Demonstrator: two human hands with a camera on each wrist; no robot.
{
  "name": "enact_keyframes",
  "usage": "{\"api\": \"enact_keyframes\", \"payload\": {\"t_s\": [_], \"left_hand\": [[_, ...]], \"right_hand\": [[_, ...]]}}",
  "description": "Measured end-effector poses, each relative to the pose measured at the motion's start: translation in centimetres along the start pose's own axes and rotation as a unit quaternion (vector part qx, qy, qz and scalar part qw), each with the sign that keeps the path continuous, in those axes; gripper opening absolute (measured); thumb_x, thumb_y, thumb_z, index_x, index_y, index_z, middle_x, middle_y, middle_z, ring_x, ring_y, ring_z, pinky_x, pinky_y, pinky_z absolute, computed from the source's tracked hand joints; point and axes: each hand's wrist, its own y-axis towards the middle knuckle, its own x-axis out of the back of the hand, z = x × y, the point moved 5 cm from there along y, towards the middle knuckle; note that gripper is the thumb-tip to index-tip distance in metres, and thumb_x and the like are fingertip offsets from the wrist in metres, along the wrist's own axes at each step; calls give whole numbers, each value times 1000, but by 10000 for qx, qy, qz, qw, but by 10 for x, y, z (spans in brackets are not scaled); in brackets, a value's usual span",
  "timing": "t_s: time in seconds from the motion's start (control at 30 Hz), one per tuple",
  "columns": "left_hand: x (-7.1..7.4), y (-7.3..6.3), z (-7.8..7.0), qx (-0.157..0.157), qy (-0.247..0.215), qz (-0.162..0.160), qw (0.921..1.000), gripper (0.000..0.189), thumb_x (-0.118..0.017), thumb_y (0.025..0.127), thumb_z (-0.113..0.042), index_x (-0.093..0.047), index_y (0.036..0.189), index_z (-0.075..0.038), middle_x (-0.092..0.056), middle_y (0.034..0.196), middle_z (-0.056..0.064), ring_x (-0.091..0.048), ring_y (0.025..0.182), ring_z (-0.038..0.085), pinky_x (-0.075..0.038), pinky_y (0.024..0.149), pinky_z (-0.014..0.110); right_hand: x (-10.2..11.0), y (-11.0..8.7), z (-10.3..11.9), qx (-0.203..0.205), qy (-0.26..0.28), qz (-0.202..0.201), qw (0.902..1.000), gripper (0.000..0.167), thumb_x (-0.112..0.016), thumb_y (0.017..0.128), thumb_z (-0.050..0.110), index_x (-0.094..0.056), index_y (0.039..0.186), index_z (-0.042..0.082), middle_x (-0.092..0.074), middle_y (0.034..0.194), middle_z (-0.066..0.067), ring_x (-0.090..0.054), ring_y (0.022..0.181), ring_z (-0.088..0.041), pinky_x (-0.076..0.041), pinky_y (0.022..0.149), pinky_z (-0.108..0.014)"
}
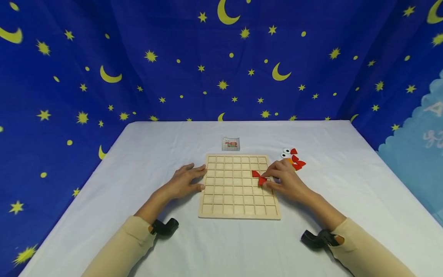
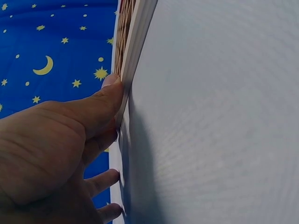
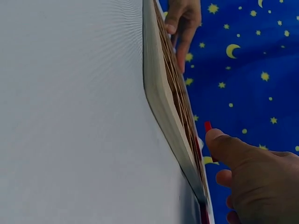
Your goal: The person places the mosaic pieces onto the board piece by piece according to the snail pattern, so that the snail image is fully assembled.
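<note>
A square wooden board with a grid of recessed squares lies on the table. My left hand rests at its left edge, fingers spread and thumb touching the rim, as the left wrist view also shows. Over the board's right side, my right hand pinches a small red piece between thumb and fingers. In the right wrist view this red piece sticks out past the thumb, held above the board. Another red piece, with a curved side, lies on the grid just left of those fingertips.
Beyond my right hand lie several loose red pieces, an orange piece partly hidden by the hand, and two white eye pieces. A small picture card lies behind the board. A blue star-and-moon cloth hangs behind the white table.
</note>
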Motion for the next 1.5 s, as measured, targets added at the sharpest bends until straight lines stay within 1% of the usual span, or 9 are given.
{"api": "enact_keyframes", "payload": {"t_s": [0.27, 0.43, 0.57, 0.77, 1.0, 1.2, 1.33, 1.5], "left_hand": [[0, 1, -2, 16, -58, -1, 10000, 61, -62, 90, -33, -41, 142, -9, -33, 154, 7, -18, 143, 44, -13, 111, 65], [0, 2, -3, 52, -42, 33, 10000, 62, -62, 90, -33, -40, 143, -9, -32, 154, 8, -18, 143, 44, -13, 111, 65], [1, 1, -3, 72, -15, 43, 10000, 62, -62, 90, -33, -40, 143, -9, -32, 154, 8, -18, 143, 44, -13, 111, 65], [1, 1, -3, 113, 9, 48, 9999, 62, -62, 90, -32, -40, 143, -9, -32, 154, 8, -19, 143, 45, -13, 111, 65], [0, 1, -3, 133, -18, 72, 9999, 62, -62, 90, -32, -39, 143, -9, -31, 154, 8, -18, 143, 44, -13, 111, 65], [0, 1, -3, 160, -43, 98, 9998, 63, -63, 89, -33, -39, 143, -10, -31, 154, 7, -18, 143, 44, -12, 111, 65], [1, 1, -3, 110, -29, 75, 9999, 63, -63, 89, -32, -40, 143, -9, -31, 154, 8, -18, 143, 45, -13, 111, 65], [0, 2, -2, 97, -20, 85, 9999, 63, -63, 89, -33, -40, 143, -9, -31, 154, 8, -18, 143, 45, -14, 111, 65]], "right_hand": [[-6, 12, 5, 139, -198, 127, 9996, 25, -78, 76, 32, -74, 97, 19, -60, 97, 2, -36, 91, -14, -28, 74, -30], [-9, 13, 4, 159, -319, 133, 9993, 31, -78, 75, 34, -75, 101, 18, -60, 97, 0, -36, 90, -15, -28, 74, -30], [-10, 12, 3, 187, -341, 76, 9992, 30, -78, 75, 32, -74, 101, 17, -60, 97, 0, -37, 90, -15, -28, 74, -29], [-11, 12, -1, 43, -319, 15, 9995, 29, -78, 77, 29, -73, 102, 15, -60, 97, -2, -37, 88, -16, -28, 74, -30], [-13, 15, 1, -80, -299, 62, 9995, 36, -78, 76, 33, -72, 106, 15, -58, 99, -2, -34, 87, -16, -26, 74, -31], [-13, 13, -2, -205, -227, 97, 9995, 36, -78, 76, 34, -72, 106, 15, -58, 98, -2, -34, 86, -16, -26, 74, -30], [-7, 10, -4, -292, -134, -27, 9995, 32, -78, 76, 31, -73, 104, 15, -58, 97, -2, -35, 87, -16, -27, 73, -31], [7, 2, -13, -462, -173, -449, 9978, 29, -79, 75, 24, -73, 101, 12, -59, 96, -4, -36, 88, -18, -27, 74, -32]]}}
